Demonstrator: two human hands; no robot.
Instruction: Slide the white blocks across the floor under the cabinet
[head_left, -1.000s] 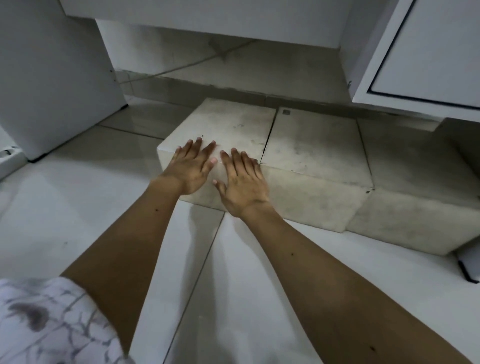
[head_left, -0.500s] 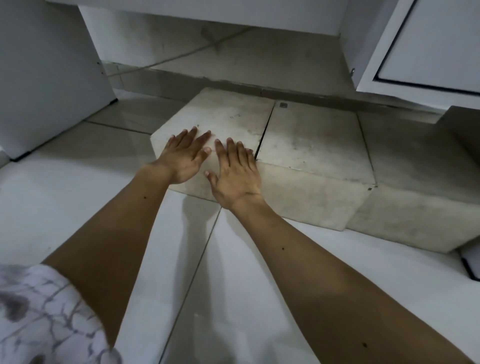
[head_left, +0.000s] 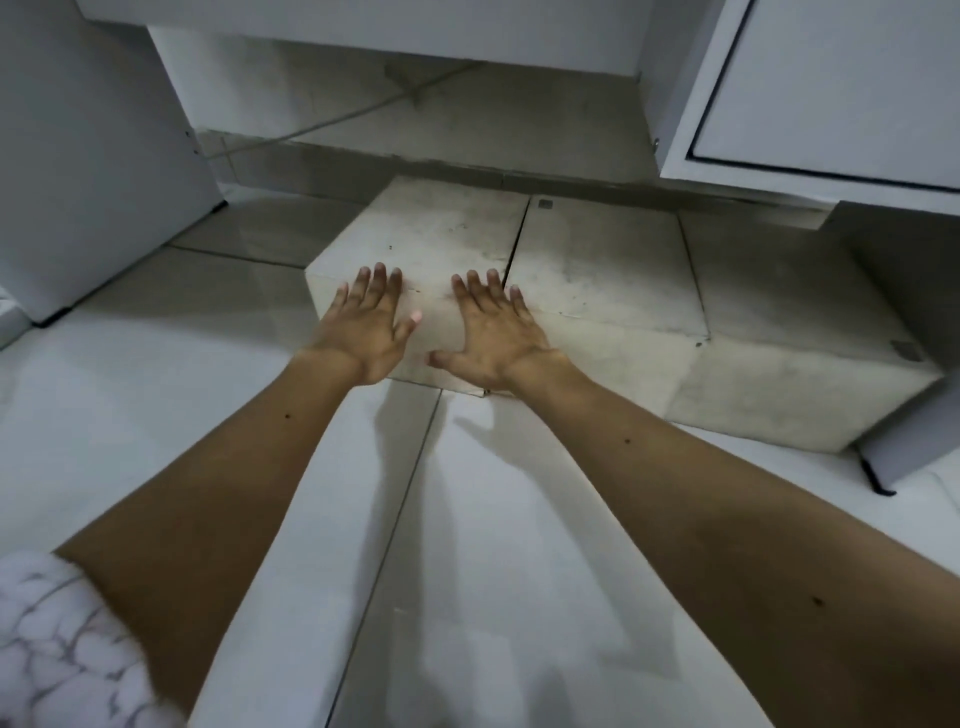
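left hand (head_left: 366, 327) flat, fingers straight, pressing leftmost dusty white rectangular block (head_left: 441, 244) | right hand (head_left: 496, 332) flat, same block's front edge | two more white blocks (head_left: 727, 312) right of it

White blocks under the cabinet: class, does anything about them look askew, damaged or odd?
Nothing is broken or spilled. The three blocks sit in a row; the left block has both hands, left and right, flat on it. All tops look grimy, and thin gaps show between them.
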